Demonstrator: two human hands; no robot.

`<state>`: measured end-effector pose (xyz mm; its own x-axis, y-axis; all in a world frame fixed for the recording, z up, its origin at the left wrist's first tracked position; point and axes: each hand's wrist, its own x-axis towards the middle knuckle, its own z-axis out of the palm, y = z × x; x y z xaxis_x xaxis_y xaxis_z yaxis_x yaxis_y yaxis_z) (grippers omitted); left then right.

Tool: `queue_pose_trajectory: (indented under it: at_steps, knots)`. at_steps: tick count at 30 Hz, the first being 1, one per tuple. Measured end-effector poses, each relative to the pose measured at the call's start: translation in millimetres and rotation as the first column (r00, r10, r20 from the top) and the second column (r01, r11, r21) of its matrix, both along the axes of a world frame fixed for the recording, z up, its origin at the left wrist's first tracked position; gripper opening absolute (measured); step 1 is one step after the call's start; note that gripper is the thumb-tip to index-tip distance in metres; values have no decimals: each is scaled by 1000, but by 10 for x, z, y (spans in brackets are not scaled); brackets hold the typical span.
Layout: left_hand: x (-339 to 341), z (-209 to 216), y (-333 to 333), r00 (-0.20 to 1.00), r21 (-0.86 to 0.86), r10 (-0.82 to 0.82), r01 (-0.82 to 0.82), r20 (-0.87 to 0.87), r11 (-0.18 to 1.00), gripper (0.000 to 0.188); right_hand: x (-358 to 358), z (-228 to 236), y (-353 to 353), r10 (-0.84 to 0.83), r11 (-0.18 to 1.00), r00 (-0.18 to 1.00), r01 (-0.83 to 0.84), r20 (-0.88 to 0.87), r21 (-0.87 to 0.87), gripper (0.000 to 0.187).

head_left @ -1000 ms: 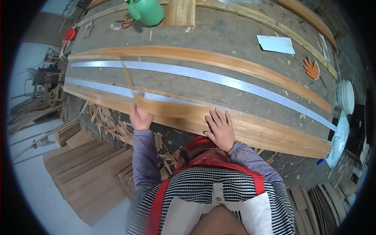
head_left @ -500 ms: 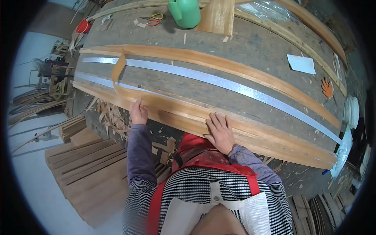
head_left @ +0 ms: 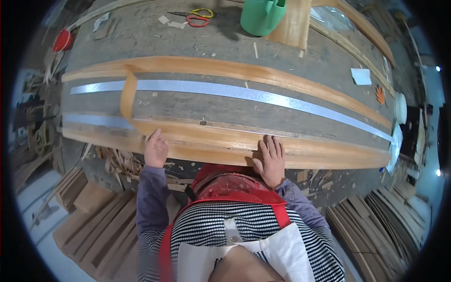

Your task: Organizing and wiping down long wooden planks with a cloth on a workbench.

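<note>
A thin wood veneer strip (head_left: 211, 135) lies lengthwise over a long wooden board (head_left: 206, 154) at the near bench edge. Its left end curls up and back toward the far side. My left hand (head_left: 156, 149) is closed at the strip's near edge, thumb and fingertips pinching it beside the curl. Farther right, my right hand (head_left: 271, 162) rests open and flat on the strip, fingers stretched out and pointing away. Beyond them runs a shiny bluish-white strip (head_left: 225, 90); a similar one (head_left: 98, 120) shows partly at the left, its rest covered by the veneer.
Another long board (head_left: 225, 67) lies farther back on the bench (head_left: 188, 104). Scissors (head_left: 198, 18), a green watering can (head_left: 260, 16), a pale sheet (head_left: 361, 76) and an orange glove (head_left: 380, 94) sit beyond. Stacked planks (head_left: 101, 230) stand on the floor at lower left.
The whole view has turned and shifted. My hands stand slightly farther apart, the left one still pinching the veneer edge and the right one still flat on the strip.
</note>
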<state>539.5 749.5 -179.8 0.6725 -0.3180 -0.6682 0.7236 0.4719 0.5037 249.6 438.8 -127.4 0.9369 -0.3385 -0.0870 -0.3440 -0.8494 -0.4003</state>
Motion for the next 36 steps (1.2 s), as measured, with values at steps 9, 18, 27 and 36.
queue_pose_trajectory:
  at_steps: [9, 18, 27, 36]
  knots:
    - [160, 23, 386, 1000, 83, -9, 11, -21, 996, 11, 0, -163, 234, -199, 980, 980, 199, -12, -23, 69]
    - [1026, 251, 1106, 991, 61, 114, -118, 75, 991, 13, 199, -230, 501, -344, 939, 937, 343, 61, 34, 69]
    - [2700, -114, 3361, 958, -338, -59, 156, 279, 928, 25, 1871, -222, 2068, -205, 978, 979, 205, -7, -43, 69]
    - [4018, 390, 4818, 779, 414, -69, -253, 623, 874, 25, 3818, -235, 3754, 202, 969, 971, -218, 128, 119, 65]
